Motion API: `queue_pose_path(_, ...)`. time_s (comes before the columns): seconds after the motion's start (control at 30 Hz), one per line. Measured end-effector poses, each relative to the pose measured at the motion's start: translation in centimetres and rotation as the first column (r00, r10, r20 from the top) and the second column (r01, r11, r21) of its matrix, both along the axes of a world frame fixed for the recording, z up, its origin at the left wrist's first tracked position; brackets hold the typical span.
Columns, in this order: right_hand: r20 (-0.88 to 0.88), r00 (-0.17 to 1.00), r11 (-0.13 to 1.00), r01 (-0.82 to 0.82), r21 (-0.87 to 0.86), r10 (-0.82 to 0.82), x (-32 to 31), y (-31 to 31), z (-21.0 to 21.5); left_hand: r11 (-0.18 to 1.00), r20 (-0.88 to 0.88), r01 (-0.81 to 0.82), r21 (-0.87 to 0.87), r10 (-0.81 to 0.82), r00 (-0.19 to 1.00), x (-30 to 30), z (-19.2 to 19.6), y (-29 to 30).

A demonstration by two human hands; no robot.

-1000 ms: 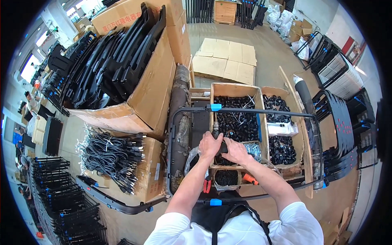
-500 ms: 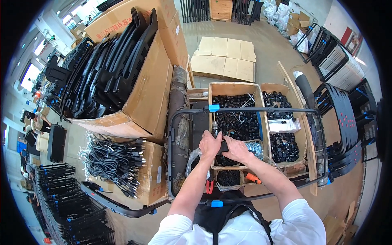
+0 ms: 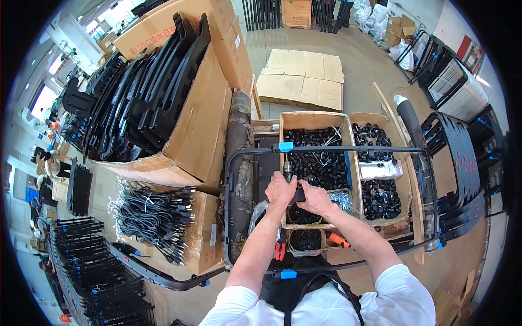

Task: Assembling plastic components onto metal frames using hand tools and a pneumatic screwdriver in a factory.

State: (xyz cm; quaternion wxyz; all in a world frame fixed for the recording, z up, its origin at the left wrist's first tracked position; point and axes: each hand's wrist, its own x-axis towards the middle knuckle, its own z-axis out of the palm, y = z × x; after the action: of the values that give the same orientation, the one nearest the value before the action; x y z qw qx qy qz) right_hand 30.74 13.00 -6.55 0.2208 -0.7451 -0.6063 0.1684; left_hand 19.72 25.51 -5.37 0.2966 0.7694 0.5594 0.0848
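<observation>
Leaning over the black tube frame (image 3: 326, 148), I have both forearms stretched out from the lower edge. Nearest me, a blue clip (image 3: 288, 274) sits on the frame's near bar, with red-handled pliers (image 3: 280, 250) just left of it and an orange-handled tool (image 3: 338, 239) to the right. Between them stands a small container of black parts (image 3: 305, 240).

Beyond that, my left hand (image 3: 280, 191) is wrapped closed around a small dark tool (image 3: 296, 194), whose metal tip (image 3: 287, 169) sticks up past my knuckles. My right hand (image 3: 315, 198) is closed against the same tool from the other side, fingers touching my left hand. I cannot tell exactly what kind of tool it is, since my hands cover most of it.

Both hands hover over the near edge of a cardboard box of black caps (image 3: 318, 160). Beside it on the right stands a second box of caps (image 3: 378, 174) with a white tray laid across it.

Left of the frame lies a bundle of black cables (image 3: 152, 214) on a carton, and further back black moulded panels (image 3: 157, 98) lean in a big carton. Flattened cardboard sheets (image 3: 302, 76) lie on the floor farthest away.
</observation>
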Motion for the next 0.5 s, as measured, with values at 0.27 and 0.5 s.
queue_pose_path(0.27,-0.019,1.0,1.0,-0.003,0.016,0.003,0.5,0.3,0.1,0.999,-0.022,-0.023,0.036,0.024,0.999,0.7,-0.3,0.2)
queue_pose_path(0.5,-0.067,0.998,1.0,0.002,-0.002,-0.002,0.7,0.8,0.9,0.999,-0.012,-0.042,-0.006,0.042,0.999,1.1,-0.3,0.7)
